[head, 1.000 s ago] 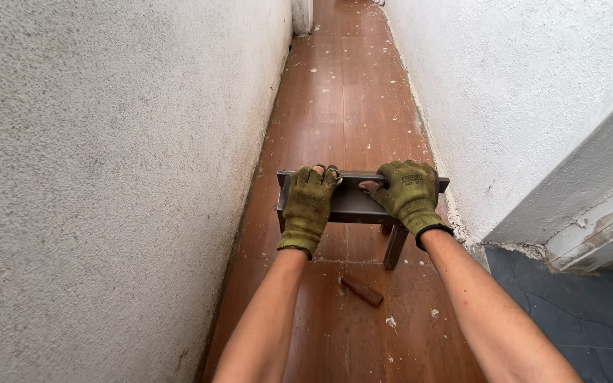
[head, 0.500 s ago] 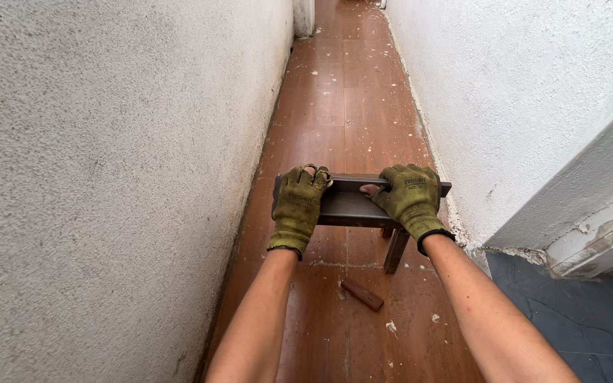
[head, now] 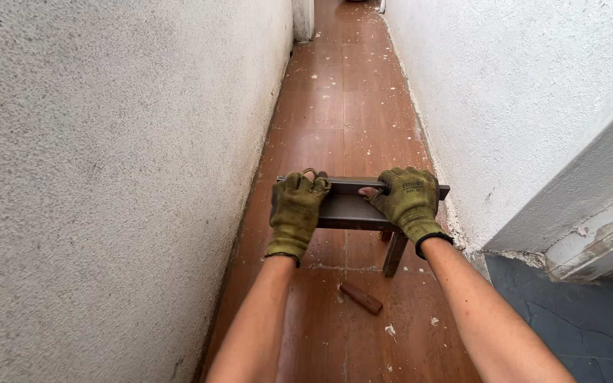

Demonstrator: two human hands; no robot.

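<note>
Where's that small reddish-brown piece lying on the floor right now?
In the head view, the reddish-brown piece lies on the wooden floor between the person's forearms, just below the metal bench that both hands grip, left of its leg.

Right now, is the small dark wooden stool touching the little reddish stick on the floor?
Apart. The head view shows bare brown floor between the dark wooden stool leg and the reddish stick lying nearer the person.

dark metal stool (head: 352,211), level, above wooden floor (head: 342,106)
</note>
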